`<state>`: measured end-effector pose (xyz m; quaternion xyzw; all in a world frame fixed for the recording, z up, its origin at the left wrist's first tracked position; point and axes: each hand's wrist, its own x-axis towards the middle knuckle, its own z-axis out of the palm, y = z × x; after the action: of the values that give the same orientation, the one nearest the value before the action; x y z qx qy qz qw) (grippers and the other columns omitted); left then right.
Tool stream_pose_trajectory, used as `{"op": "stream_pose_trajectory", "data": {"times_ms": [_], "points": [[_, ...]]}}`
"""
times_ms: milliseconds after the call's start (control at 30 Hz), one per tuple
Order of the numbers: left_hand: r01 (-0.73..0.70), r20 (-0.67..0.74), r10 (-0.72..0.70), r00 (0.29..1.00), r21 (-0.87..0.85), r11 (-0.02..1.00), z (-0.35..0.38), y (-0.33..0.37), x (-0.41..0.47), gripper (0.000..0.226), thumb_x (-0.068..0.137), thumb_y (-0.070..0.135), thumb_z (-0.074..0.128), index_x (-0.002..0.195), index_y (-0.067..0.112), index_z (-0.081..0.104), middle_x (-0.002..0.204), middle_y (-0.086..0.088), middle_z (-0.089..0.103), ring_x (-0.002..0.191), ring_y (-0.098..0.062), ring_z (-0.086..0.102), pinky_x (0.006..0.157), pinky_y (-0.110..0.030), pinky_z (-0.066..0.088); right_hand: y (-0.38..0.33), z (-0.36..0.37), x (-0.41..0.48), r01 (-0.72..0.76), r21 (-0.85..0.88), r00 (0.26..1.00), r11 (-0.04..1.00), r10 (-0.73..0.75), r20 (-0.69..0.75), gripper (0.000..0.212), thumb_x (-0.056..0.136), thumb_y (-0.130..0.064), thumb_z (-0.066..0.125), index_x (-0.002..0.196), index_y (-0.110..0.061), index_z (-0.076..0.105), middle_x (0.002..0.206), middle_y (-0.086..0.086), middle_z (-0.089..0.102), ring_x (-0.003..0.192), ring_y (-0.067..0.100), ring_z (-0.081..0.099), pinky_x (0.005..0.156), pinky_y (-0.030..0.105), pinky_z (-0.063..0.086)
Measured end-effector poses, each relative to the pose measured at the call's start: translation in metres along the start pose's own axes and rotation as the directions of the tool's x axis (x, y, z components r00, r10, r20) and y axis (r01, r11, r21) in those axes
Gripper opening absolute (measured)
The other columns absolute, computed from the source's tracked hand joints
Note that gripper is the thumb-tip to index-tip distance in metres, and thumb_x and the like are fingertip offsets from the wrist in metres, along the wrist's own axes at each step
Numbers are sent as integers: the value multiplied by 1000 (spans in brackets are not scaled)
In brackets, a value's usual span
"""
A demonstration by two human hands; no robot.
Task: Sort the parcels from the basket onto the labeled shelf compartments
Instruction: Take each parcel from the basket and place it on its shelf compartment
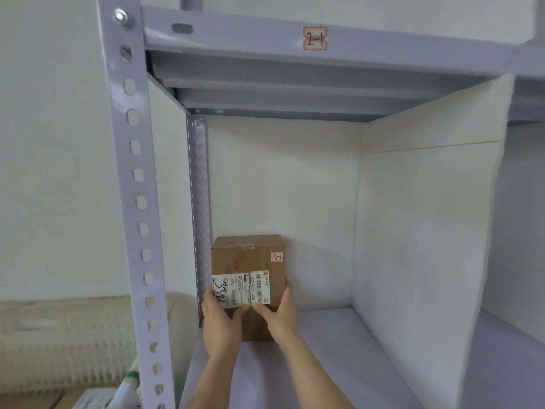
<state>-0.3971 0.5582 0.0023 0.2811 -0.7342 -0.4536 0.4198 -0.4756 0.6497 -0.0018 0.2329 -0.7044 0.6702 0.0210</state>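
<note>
Head view: both hands, left hand (219,318) and right hand (281,312), clasped the cardboard parcel (248,278), seating it against the compartment (295,343) rear-left corner under label 2-1 (315,38), matching its sticker (277,256).

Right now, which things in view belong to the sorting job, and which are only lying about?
Job:
- cardboard parcel, held by left hand and right hand
- its small tag
- shelf label
- shelf board

Lying about:
- boxes on the floor
- white divider panel

Head camera faces forward, close into the shelf compartment (339,335), slightly downward.
</note>
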Motion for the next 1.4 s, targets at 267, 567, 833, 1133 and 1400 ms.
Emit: {"op": "stream_pose_trajectory", "data": {"times_ms": [267, 567, 833, 1133, 1400], "points": [[27, -88, -24, 996, 28, 999, 14, 2, 3, 80, 76, 16, 78, 142, 12, 33, 132, -8, 48, 121, -31, 50, 82, -42, 44, 9, 4, 16, 9, -2, 1000, 1000, -9, -11, 84, 75, -3, 78, 144, -19, 34, 125, -8, 59, 118, 7, 55, 101, 20, 41], [25, -123, -19, 992, 52, 998, 17, 9, 1, 77, 77, 16, 76, 141, 11, 33, 133, -10, 48, 122, -33, 49, 85, -44, 45, 10, 8, 18, 30, -20, 996, 999, -32, -81, 81, 73, -2, 79, 142, -15, 38, 122, -6, 61, 113, 7, 58, 97, 18, 43], [127, 1, -128, 992, 55, 990, 9, 15, 2, 99, 82, 23, 73, 154, 19, 5, 152, -8, 35, 135, -31, 40, 104, -47, 39, -3, 2, 17, -76, -175, 997, 982, 81, 17, 87, 79, -9, 78, 144, -4, 21, 139, 12, 43, 128, 21, 44, 100, 14, 30], [253, 54, -264, 963, 158, 954, -8, 37, 8, 113, 85, 33, 70, 151, 13, -20, 161, -15, -2, 148, -33, 8, 117, -49, 19, -41, -20, 12, -323, -487, 915, 812, 400, 60, 148, 65, -55, 83, 145, -19, -37, 160, 12, -23, 151, 32, -4, 120, 52, 10], [300, 229, -407, 884, 389, 871, -34, 102, -17, 77, 97, 16, 40, 153, 13, -14, 161, -8, -17, 148, -32, -7, 120, -48, 5, -98, -61, -22, -391, -706, 805, 590, 592, 48, 125, 80, -57, 70, 151, -17, -25, 161, 11, -24, 149, 37, -14, 118, 53, 7]]}}
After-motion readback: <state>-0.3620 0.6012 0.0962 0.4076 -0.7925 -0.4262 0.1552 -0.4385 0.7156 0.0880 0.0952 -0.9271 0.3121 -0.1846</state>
